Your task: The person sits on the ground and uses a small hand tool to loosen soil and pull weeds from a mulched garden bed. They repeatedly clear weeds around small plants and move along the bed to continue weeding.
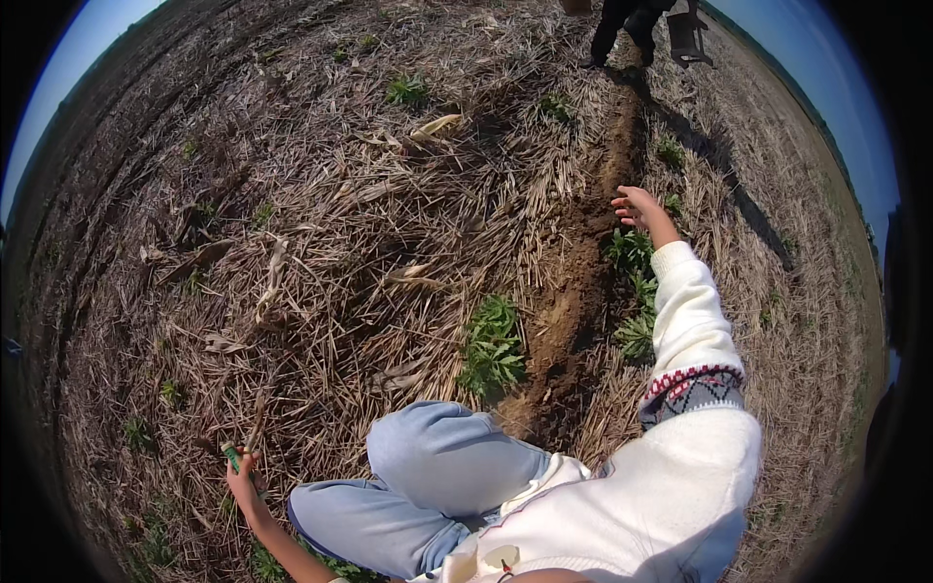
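My right hand (638, 207) reaches out over a furrow of bare brown soil (576, 299). Its fingers are slightly apart, and nothing shows in them. Leafy green plants (631, 249) grow just below this hand, along the furrow's right side. Low at the left, my left hand (245, 484) is closed around a small green object (232, 455), perhaps a handle. What lies at its far end is too small to make out. A dry stalk (256, 423) rises beside the fingers. Dry straw (306, 386) covers the ground around that hand.
My bent knees in light blue jeans (452, 452) are before me. A leafy plant (494, 346) stands left of the furrow. Farther along it, a person in dark trousers (627, 29) stands near a dark stool-like frame (689, 36). Dry husks (436, 127) lie on the straw.
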Motion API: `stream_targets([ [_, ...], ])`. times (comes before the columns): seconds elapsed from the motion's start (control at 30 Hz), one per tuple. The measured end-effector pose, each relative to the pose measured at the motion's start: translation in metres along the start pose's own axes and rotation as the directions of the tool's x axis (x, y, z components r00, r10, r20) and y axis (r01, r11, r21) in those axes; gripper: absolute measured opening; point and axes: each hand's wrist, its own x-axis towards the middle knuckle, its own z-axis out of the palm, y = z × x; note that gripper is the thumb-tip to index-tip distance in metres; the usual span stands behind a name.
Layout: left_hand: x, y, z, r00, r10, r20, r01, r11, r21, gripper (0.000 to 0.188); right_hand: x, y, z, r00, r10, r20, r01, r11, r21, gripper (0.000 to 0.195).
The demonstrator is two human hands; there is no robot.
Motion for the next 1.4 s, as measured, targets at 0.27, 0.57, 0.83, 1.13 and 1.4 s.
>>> stream_targets([
  [0.27,0.006,0.02,0.033,0.983,-0.085,0.165,0.155,0.863,-0.481,0.024,0.029,-0.005,-0.004,0.998,-0.021,0.063,0.016,0.997,0.076,0.039],
  [0.57,-0.005,0.02,0.05,0.981,-0.059,0.185,0.143,0.864,-0.483,0.028,0.026,-0.03,0.022,0.98,-0.108,0.165,0.092,0.991,0.099,0.045],
  [0.83,-0.011,-0.005,0.064,0.974,-0.179,0.142,0.227,0.812,-0.538,0.028,0.012,-0.022,0.098,0.924,0.004,0.382,0.008,1.0,-0.03,0.038],
  [1.13,-0.03,-0.008,0.047,0.969,-0.181,0.167,0.246,0.747,-0.618,0.029,0.032,-0.115,0.167,0.922,-0.299,0.245,0.223,0.929,0.295,0.078],
  [1.4,-0.054,0.003,0.035,0.975,-0.189,0.12,0.222,0.736,-0.64,0.031,0.065,-0.216,0.209,0.892,-0.451,0.026,0.366,0.755,0.544,0.092],
])
